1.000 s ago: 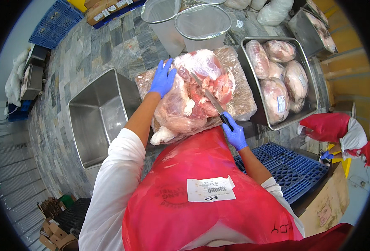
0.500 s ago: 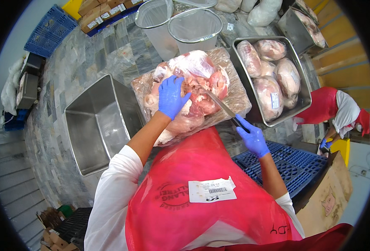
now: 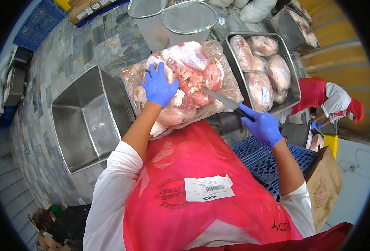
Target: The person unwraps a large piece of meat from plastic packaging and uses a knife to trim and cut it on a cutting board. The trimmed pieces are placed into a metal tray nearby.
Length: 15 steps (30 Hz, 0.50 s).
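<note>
A large cut of raw meat, pale fat outside and red inside, lies opened up on a surface covered with clear plastic. My left hand, in a blue glove, rests on the meat's left side with its fingers spread. In my right hand, also gloved in blue, is a knife, its dark handle wrapped by the fingers. The blade points up and left, and its tip touches the red flesh right of the middle.
An empty steel tub stands at left. Right of the meat, another steel tub holds several plastic-wrapped cuts. Clear-lined bins stand beyond. A blue pallet lies at lower right. A co-worker in a red apron bends over at far right.
My right hand has moved right and slightly up with the knife, drawing the blade from deeper in the meat. My left hand has spread its fingers wider. The whole view has shifted slightly.
</note>
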Tool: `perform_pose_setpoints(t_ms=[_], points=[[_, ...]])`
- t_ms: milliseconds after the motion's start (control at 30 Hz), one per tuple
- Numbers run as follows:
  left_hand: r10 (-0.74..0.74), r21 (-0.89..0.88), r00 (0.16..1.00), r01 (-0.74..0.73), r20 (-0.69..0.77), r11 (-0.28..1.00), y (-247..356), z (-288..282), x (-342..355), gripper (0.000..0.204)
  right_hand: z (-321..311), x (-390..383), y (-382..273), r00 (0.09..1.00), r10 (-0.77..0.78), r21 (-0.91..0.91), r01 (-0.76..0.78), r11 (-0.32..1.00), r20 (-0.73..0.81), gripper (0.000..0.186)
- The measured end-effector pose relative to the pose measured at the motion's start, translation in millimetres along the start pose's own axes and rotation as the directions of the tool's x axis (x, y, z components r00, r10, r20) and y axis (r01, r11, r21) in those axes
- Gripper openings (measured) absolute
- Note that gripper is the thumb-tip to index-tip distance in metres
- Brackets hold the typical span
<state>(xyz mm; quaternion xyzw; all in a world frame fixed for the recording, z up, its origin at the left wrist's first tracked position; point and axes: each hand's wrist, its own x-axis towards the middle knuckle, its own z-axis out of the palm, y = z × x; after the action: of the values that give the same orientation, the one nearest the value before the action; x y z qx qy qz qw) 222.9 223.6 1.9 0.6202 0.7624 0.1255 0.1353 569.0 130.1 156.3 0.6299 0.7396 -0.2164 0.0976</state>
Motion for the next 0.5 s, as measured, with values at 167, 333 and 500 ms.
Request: perform_pose_setpoints(t_ms=[167,333,500], points=[[0.011,0.026,0.995,-0.013,0.103,1.0,3,-12,1,0.091,140,-9,31,0.968,0.023,0.177,0.022,0.984,-0.25,0.056],[0.026,0.103,0.996,-0.034,0.08,0.994,0,-8,2,0.092,223,6,10,0.915,0.098,0.298,0.026,0.954,-0.392,0.059],[0.045,0.13,0.995,-0.055,0.084,0.99,-3,-8,10,0.093,264,23,12,0.847,0.053,0.341,0.155,0.927,-0.529,0.058]])
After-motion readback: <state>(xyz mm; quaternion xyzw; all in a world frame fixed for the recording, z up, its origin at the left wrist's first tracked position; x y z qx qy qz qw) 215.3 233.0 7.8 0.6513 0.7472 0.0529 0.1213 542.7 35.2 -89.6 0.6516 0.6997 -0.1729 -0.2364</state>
